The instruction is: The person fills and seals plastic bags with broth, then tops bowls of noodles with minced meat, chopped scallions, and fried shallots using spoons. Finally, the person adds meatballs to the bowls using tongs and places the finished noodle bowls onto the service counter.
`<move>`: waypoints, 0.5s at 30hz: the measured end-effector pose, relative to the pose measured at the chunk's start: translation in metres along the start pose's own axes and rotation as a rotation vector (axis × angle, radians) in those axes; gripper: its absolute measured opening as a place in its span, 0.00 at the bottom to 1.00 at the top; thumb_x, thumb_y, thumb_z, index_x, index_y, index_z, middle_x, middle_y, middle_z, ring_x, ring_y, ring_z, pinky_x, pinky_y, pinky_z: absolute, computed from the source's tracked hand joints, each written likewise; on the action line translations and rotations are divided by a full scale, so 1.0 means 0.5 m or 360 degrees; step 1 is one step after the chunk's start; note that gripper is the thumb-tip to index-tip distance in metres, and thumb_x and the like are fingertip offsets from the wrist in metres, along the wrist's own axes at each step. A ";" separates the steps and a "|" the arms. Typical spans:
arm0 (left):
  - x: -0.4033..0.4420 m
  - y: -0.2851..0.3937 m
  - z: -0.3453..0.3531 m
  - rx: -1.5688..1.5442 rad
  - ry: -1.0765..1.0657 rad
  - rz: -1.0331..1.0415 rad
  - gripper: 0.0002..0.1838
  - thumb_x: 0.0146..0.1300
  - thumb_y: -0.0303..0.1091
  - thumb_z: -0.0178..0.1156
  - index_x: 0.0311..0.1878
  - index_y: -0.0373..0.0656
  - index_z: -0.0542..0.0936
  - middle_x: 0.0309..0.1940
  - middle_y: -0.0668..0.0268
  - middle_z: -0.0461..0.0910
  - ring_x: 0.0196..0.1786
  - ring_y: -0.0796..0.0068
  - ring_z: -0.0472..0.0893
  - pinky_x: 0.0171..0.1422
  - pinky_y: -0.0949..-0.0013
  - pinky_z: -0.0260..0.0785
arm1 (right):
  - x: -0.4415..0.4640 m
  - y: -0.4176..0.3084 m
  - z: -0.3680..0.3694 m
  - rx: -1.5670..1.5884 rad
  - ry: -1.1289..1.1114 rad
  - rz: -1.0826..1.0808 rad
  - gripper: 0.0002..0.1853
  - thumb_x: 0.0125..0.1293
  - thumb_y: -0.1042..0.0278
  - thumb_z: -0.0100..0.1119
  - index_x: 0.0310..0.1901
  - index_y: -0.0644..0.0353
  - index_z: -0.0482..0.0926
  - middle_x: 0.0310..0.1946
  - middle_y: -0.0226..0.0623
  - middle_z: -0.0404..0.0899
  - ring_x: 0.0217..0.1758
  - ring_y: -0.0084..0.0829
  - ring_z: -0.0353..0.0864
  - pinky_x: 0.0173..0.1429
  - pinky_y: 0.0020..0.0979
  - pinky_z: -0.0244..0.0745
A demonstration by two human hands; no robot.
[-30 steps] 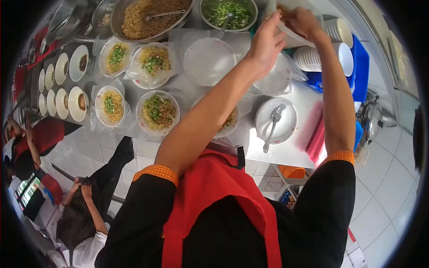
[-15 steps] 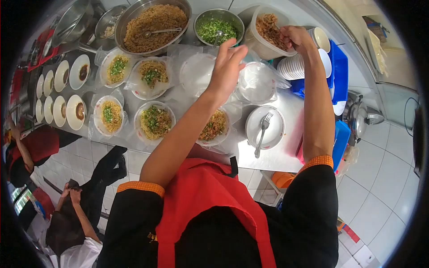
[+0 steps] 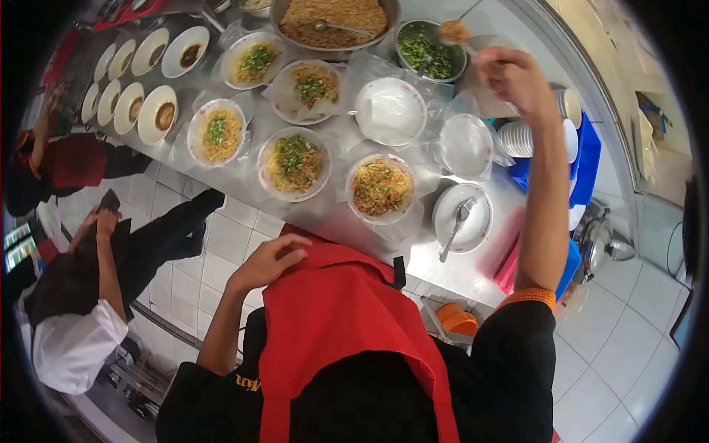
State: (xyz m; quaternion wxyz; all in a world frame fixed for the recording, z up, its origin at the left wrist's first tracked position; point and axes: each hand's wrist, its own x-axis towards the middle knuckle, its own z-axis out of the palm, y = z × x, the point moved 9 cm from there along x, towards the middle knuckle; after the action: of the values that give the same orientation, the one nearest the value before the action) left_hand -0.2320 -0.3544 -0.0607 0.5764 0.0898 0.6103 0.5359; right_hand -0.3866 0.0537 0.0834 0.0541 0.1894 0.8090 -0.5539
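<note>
The right hand (image 3: 513,77) is closed on the short visible bit of a spoon (image 3: 470,51), held up at the far right of the table (image 3: 325,214), beside the metal bowl of chopped green onion (image 3: 427,53). A heap of brown topping (image 3: 453,32) sits on its end. I'd call the spoon light and stiff, its load loose and quick to crumble, so the grip belongs on the handle, with the bowl end level. The left hand (image 3: 273,260) holds nothing that I can see; its fingers bend loosely by the red apron (image 3: 336,317).

The fist covers most of the handle, and blur softens the fingers. Beneath it, a pale tub (image 3: 486,100) is hard to make out, its contents hidden from me. The right forearm partly screens the stacked bowls (image 3: 517,140). Farther left, the big pan of brown mince (image 3: 332,21) is cut off at its far side.
</note>
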 end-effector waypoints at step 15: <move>-0.217 -0.208 -0.026 0.0127 0.0069 -0.0557 0.45 0.53 0.24 0.66 0.71 0.58 0.53 0.60 0.61 0.67 0.59 0.63 0.71 0.59 0.61 0.67 | -0.024 -0.003 0.224 -0.0290 0.0902 -0.0985 0.05 0.54 0.80 0.59 0.31 0.60 0.81 0.28 0.40 0.81 0.29 0.36 0.79 0.37 0.32 0.73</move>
State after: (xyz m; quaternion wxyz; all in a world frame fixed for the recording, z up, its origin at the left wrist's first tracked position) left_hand -0.1549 -0.4832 -0.0770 0.6436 -0.0067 0.6496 0.4046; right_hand -0.3896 -0.0525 0.0457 -0.3226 0.0768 0.8561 -0.3965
